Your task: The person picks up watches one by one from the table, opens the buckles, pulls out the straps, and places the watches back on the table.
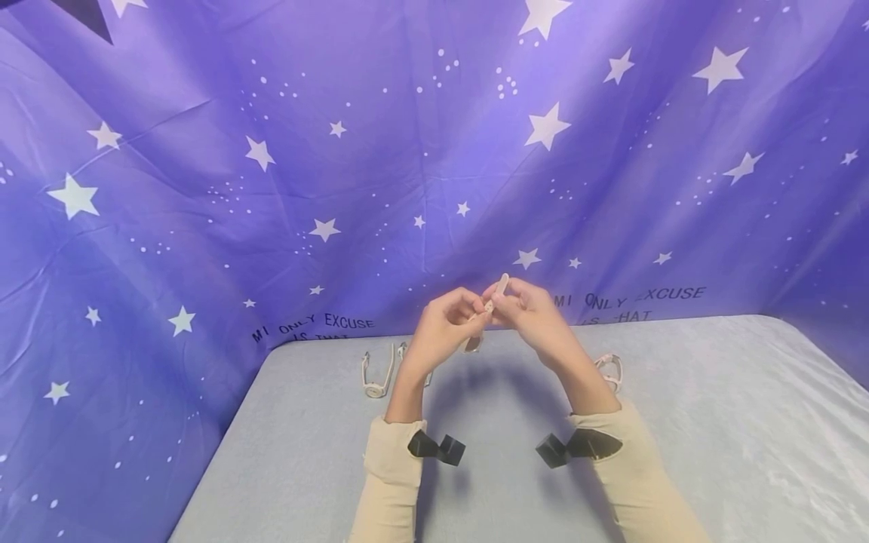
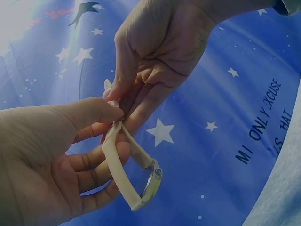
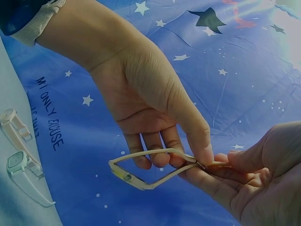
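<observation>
A cream-strapped wristwatch (image 2: pixel 118 170) is held up in the air between both hands, its strap closed into a loop with the case hanging at the lower end. My left hand (image 1: pixel 444 328) pinches the strap near the buckle between thumb and index finger, the other fingers curled loosely beside the loop. With thumb and fingers, my right hand (image 1: pixel 532 313) grips the strap's tail, whose pale tip sticks up in the head view. In the right wrist view the watch case (image 3: pixel 129 178) shows edge-on. Fingertips hide most of the buckle.
On the grey cloth-covered table (image 1: pixel 713 437) a watch (image 1: pixel 374 390) lies at left, with another partly behind my left forearm. A further watch (image 1: pixel 611 369) lies beside my right forearm. A purple star-patterned curtain (image 1: pixel 421 151) hangs behind the table's far edge.
</observation>
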Available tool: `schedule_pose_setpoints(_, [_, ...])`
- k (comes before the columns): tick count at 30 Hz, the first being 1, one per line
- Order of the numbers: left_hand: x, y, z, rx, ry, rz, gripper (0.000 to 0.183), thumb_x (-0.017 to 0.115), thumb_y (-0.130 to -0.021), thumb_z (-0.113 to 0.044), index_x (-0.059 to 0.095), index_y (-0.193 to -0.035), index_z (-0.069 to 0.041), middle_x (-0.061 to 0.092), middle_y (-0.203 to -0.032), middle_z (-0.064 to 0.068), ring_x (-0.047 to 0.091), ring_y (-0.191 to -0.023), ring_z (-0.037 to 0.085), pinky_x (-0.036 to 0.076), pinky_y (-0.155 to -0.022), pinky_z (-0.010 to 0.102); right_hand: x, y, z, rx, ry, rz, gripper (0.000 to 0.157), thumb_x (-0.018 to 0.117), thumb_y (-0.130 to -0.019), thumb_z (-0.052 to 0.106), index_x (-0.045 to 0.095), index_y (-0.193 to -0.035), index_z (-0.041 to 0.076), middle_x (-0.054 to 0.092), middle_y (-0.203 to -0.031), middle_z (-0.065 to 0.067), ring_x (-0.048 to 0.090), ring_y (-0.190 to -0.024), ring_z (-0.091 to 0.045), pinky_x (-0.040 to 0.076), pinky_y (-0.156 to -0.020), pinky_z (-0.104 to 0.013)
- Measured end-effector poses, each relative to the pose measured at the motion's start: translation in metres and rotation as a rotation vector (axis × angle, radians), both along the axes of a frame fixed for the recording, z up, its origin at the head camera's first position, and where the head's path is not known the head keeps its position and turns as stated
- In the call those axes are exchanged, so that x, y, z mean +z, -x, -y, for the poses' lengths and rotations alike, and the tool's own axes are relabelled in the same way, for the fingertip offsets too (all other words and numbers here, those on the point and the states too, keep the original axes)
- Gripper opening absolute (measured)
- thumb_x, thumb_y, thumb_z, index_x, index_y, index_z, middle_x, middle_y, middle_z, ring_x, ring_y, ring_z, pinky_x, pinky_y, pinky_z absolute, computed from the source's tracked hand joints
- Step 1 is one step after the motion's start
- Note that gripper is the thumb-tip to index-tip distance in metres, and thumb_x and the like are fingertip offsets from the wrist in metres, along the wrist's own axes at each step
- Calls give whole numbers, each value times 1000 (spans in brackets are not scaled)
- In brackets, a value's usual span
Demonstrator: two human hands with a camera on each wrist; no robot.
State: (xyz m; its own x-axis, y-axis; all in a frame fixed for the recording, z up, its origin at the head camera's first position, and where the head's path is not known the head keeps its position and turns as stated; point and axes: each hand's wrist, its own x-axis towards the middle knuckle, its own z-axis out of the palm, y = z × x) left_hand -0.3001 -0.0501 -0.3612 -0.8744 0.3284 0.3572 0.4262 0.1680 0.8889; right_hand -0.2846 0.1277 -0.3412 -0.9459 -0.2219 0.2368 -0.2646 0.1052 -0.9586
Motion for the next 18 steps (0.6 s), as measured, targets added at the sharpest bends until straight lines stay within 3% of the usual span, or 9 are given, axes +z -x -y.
schedule_pose_setpoints(13, [0,0,0,-7,-53,28,11,72,-95,-16,67,-93,-6,68,-77,11,63,-61,19,52,-64,28,1,0,-2,2,21,26,27,49,-105,5,56,-123,-13,63,-126,-33,71,-93,-3,60,-94,-30])
schedule_pose_setpoints(18, [0,1,3,13,-88,58,10,72,-93,-12,70,-96,-3,73,-87,16,67,-67,16,55,-72,29,2,0,-2,11,30,23,27,50,-106,7,56,-123,-13,63,-127,-33,71,-94,-2,59,-96,-29])
